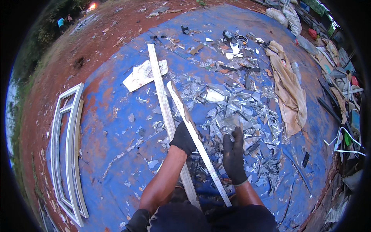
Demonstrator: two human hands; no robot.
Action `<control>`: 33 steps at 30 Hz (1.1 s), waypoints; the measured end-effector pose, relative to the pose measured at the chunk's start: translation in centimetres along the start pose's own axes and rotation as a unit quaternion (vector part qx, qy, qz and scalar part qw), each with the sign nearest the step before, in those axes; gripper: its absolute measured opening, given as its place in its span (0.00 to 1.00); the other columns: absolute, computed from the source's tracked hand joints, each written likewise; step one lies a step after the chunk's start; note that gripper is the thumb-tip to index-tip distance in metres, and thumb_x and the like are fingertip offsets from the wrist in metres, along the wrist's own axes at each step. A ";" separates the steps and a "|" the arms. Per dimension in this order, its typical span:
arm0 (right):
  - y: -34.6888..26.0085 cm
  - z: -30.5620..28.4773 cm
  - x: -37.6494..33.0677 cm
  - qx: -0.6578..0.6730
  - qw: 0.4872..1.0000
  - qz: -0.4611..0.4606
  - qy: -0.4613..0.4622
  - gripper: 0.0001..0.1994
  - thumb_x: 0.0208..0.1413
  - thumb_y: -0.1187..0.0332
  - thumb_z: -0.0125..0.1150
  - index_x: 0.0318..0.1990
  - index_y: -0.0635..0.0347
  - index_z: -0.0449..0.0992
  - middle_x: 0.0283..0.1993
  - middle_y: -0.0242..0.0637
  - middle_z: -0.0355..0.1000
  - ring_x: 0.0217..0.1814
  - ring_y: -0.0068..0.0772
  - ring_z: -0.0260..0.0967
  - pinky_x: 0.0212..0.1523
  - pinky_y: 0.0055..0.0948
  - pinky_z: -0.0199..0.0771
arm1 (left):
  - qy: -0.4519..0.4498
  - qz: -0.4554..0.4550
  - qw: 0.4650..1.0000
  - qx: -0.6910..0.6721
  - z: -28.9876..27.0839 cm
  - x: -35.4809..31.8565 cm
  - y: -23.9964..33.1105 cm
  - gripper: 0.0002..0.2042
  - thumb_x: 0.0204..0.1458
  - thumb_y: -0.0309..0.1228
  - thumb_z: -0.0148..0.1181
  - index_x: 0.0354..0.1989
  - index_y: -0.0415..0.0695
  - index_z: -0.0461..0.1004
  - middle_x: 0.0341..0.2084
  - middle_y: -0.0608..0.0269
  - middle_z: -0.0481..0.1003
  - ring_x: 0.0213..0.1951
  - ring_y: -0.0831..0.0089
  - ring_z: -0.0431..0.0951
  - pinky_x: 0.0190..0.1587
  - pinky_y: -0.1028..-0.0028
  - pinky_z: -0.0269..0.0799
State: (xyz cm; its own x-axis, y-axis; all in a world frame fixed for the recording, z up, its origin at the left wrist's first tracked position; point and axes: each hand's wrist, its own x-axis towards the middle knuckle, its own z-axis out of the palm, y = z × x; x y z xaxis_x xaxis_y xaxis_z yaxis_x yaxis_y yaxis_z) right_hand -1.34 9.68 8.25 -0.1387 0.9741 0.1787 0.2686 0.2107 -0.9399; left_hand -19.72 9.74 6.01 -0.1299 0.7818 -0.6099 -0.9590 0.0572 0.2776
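Note:
My left hand (184, 139), in a dark glove, is closed around a white strip (193, 135) with a jagged brown patch near its far end; it looks like painted wood. The strip slants from far left toward my lap. Beneath my left wrist passes a longer whitish board (164, 100), which lies beside the strip. My right hand (234, 156), also gloved, is held apart from the strip, fingers extended and nothing in them. Under and beyond it spreads a heap of broken glass shards (247, 127).
Blue tarp (112, 135) covers the ground. White window frames (67, 154) lie at left. A white panel piece (143, 75) sits beyond the board. Brown sacking (288, 92) lies right of the glass. Scrap (349, 89) piles along the right edge. A fire (92, 6) burns far off.

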 end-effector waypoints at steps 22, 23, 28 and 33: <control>-0.5 -1.6 -4.6 0.110 0.941 0.194 -0.254 0.19 0.68 0.58 0.42 0.28 0.60 0.71 0.19 0.29 0.66 0.19 0.20 0.60 0.19 0.23 0.59 | 0.054 0.277 0.939 0.195 1.0 -5.2 -4.3 0.22 0.65 0.47 0.45 0.28 0.42 0.73 0.18 0.66 0.70 0.18 0.77 0.71 0.22 0.74 0.68; -0.3 -1.6 -4.7 0.134 0.931 0.245 -0.236 0.19 0.69 0.58 0.42 0.30 0.60 0.71 0.21 0.30 0.67 0.20 0.20 0.62 0.20 0.23 0.60 | 0.079 0.276 0.939 0.190 1.1 -5.2 -4.3 0.23 0.65 0.48 0.45 0.28 0.42 0.72 0.17 0.65 0.70 0.17 0.75 0.71 0.21 0.73 0.68; 1.1 0.2 -5.7 0.204 0.932 0.293 -0.069 0.15 0.68 0.57 0.44 0.42 0.61 0.68 0.30 0.33 0.70 0.23 0.21 0.66 0.20 0.24 0.63 | 0.144 0.246 0.943 0.173 1.4 -4.8 -5.0 0.23 0.64 0.50 0.42 0.26 0.43 0.70 0.13 0.63 0.68 0.14 0.72 0.70 0.19 0.72 0.66; -0.3 -1.3 -4.9 0.145 0.922 0.176 -0.312 0.14 0.66 0.60 0.51 0.49 0.62 0.65 0.34 0.35 0.71 0.18 0.21 0.64 0.19 0.24 0.63 | 0.136 0.134 0.977 0.100 0.5 -4.2 -5.3 0.24 0.64 0.51 0.39 0.27 0.45 0.68 0.14 0.63 0.68 0.15 0.70 0.70 0.20 0.70 0.68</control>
State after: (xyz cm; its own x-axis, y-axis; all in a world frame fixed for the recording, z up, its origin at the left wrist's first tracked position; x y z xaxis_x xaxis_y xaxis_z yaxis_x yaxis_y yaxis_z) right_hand 0.48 4.94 8.03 -0.6372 0.7221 -0.2693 0.1481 -0.2282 -0.9623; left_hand -14.00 6.45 7.47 -0.4570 0.5923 -0.6636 -0.8172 0.0150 0.5762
